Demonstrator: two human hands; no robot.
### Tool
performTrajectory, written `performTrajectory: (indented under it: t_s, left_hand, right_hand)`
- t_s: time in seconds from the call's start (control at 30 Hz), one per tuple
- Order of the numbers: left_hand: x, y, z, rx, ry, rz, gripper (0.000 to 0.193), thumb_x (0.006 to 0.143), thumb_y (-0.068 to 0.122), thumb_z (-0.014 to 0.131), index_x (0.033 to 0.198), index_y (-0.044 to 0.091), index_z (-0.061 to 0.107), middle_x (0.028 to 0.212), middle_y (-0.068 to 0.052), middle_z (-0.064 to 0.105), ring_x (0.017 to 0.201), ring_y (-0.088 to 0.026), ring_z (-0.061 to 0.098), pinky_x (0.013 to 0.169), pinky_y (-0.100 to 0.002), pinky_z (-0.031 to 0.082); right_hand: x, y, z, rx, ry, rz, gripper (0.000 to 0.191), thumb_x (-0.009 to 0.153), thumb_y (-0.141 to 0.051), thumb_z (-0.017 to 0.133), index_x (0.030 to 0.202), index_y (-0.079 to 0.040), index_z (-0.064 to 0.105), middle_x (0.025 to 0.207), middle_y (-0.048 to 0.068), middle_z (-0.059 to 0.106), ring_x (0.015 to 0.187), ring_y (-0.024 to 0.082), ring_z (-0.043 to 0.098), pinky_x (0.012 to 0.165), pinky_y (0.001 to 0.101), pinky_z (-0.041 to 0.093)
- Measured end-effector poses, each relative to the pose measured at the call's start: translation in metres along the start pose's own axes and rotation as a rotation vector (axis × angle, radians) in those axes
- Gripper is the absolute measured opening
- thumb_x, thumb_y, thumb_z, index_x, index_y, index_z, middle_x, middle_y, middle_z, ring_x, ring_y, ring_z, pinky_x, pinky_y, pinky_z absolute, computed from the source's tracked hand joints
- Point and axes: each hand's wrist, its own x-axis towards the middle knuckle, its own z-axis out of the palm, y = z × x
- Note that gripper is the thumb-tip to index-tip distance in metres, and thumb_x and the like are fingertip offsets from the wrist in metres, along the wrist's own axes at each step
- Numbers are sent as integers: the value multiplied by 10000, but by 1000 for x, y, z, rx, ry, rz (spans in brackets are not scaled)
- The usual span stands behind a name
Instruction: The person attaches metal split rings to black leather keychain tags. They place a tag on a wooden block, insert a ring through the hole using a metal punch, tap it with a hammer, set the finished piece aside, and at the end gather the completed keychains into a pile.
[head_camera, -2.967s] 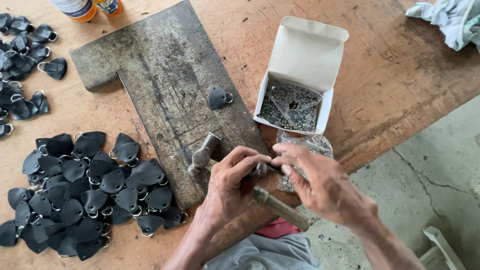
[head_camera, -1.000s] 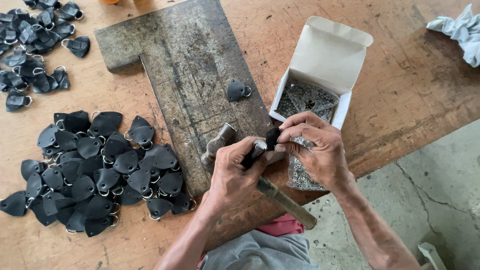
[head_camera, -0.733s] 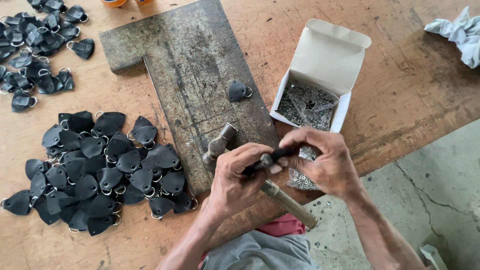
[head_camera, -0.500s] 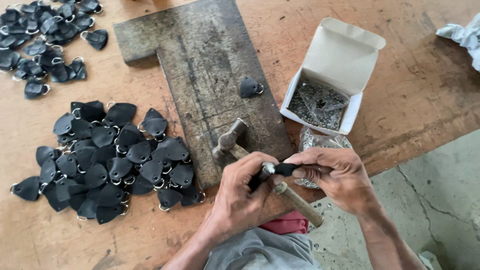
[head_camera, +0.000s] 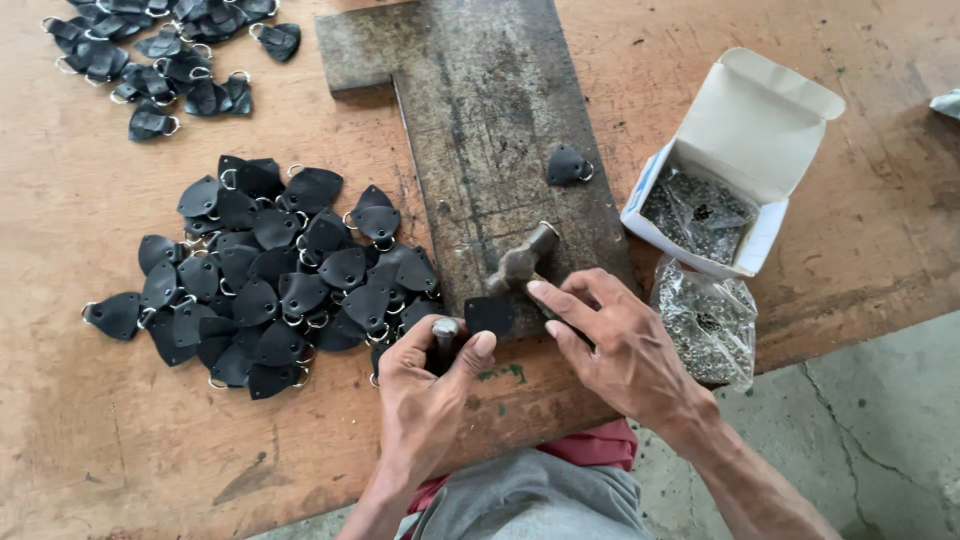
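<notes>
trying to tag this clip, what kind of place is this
Likely a small leather-goods workshop: a worn wooden workbench, a heap of black leather tabs with metal rings, a hammer on a scarred metal block, and a box of small metal fittings.

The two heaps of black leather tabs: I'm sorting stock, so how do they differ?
The near heap is larger and lies beside the steel block, close to the left hand; the far heap is smaller, at the table's top edge, partly cut off. Both hold dark tabs with metal rings.
</notes>
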Motion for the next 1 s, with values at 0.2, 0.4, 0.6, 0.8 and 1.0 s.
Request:
performTrajectory:
  t_s: [0.2, 0.4, 0.6, 0.8, 1.0]
  left_hand:
    - [-12, -11, -5, -20, -25, -37, 156, 882, 147, 804, 907, 9, 738, 703, 70, 610, 646, -14, 500, 556, -200, 412]
    - [-17, -12, 5, -48, -94, 115, 297, 862, 126, 803, 1137, 27, 757, 753, 60, 657, 612, -19, 538, 480, -205, 417]
    - [-13, 7, -25, -576, -68, -36, 418, 982, 55, 617, 1384, -59, 599, 983, -26, 656, 838, -95, 611, 765, -252, 511]
    - [-13, 15, -49, -691, -33, 60, 236, 1040, 134, 566, 1211, -28, 568, 1061, -165, 739, 1032, -240, 721, 969, -365, 584]
    - [-3, 10, -55, -708, -154, -37, 196, 1067, 180, 561, 1166, 11, 559, 1037, -209, 747, 845, -260, 745, 716, -356, 582]
  right_hand:
    - [1, -6, -16, -168, 32, 32, 418, 943, -152, 634, 1359, -172, 666, 1158, 114, 678, 1016, 252, 613, 839, 399, 561]
    - [13, -23, -7, 407, -213, 181, 292, 945, -198, 655, 1224, -122, 700, 1038, 15, 770, 933, 138, 716, 803, 329, 598]
    - [48, -21, 11, 105, -92, -123, 289, 946, -112, 664, 1232, -91, 699, 1037, 84, 720, 971, 248, 640, 900, 375, 528]
    - [41, -21, 7, 146, -124, -138, 483, 869, -195, 732, 1312, -40, 616, 1229, 111, 670, 1123, 290, 590, 999, 399, 480]
    - [37, -25, 5, 161, -206, -115, 532, 844, -205, 731, 1345, -74, 609, 1266, 87, 646, 1153, 272, 565, 1031, 392, 462]
